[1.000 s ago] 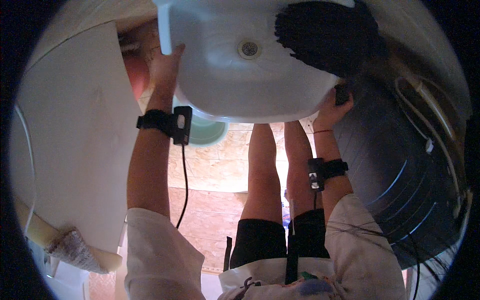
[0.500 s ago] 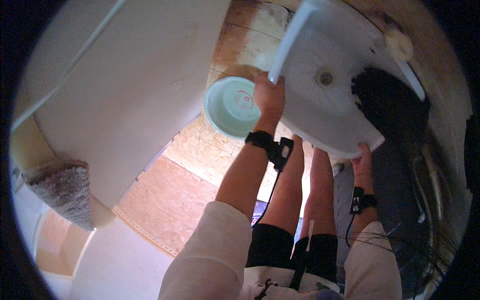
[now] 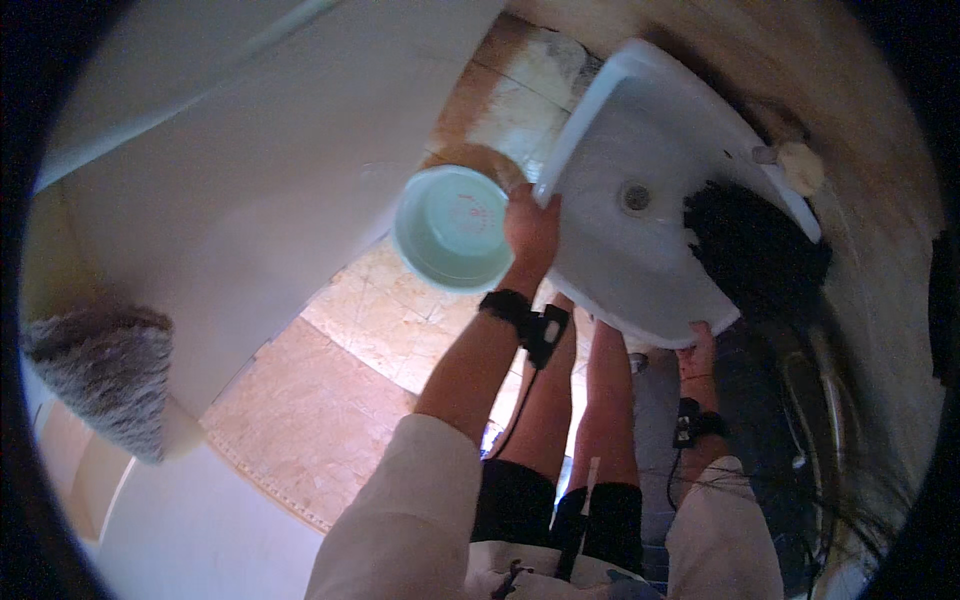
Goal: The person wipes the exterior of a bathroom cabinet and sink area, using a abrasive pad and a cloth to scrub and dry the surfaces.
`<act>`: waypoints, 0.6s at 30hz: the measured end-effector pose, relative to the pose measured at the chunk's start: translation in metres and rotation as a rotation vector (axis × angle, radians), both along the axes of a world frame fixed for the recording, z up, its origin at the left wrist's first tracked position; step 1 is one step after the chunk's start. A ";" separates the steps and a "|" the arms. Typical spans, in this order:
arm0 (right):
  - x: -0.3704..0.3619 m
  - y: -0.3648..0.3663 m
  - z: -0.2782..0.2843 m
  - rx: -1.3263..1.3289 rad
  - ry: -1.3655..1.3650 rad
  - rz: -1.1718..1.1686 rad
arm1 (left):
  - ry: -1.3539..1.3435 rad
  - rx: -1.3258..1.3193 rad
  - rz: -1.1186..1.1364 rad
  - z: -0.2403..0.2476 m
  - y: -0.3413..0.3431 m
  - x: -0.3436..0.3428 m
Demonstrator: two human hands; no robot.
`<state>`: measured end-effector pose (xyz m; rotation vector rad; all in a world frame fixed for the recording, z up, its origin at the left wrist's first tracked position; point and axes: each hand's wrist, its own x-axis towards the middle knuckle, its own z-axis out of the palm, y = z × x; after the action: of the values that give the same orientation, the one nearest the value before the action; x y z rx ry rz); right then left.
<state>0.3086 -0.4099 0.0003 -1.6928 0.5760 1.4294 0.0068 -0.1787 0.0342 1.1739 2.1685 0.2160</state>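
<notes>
A white washbasin (image 3: 600,250) with a round drain (image 3: 635,198) lies in front of me, tilted in the view. My left hand (image 3: 531,232) is closed on its left edge, fingers partly hidden. At the near right corner, my right hand (image 3: 697,352) is closed on the rim, with most of its fingers hidden under the edge. A black, ragged-edged patch (image 3: 755,240) covers the basin's right side; whether it is cloth or shadow I cannot make out. Just left of my left hand, a pale green plastic basin (image 3: 425,235) with red print inside sits on the floor.
A large pale panel (image 3: 250,190) fills the left, with a grey fluffy cloth (image 3: 110,370) hanging below it. Beige tiles (image 3: 310,400) cover the floor. A roundish cream-coloured thing (image 3: 800,168) is at the washbasin's far right edge; a curved metallic pipe or hose (image 3: 835,400) runs along the right.
The view has shifted, so the washbasin and both arms appear a little lower and further left. Both hands keep their hold on the rim.
</notes>
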 end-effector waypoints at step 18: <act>-0.037 0.029 0.014 -0.001 -0.156 -0.120 | 0.023 -0.101 -0.171 -0.002 0.048 0.000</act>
<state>0.2715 -0.3812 0.0140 -1.7224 0.5815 1.2008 0.0066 -0.1306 0.0318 1.3008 2.0599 0.0188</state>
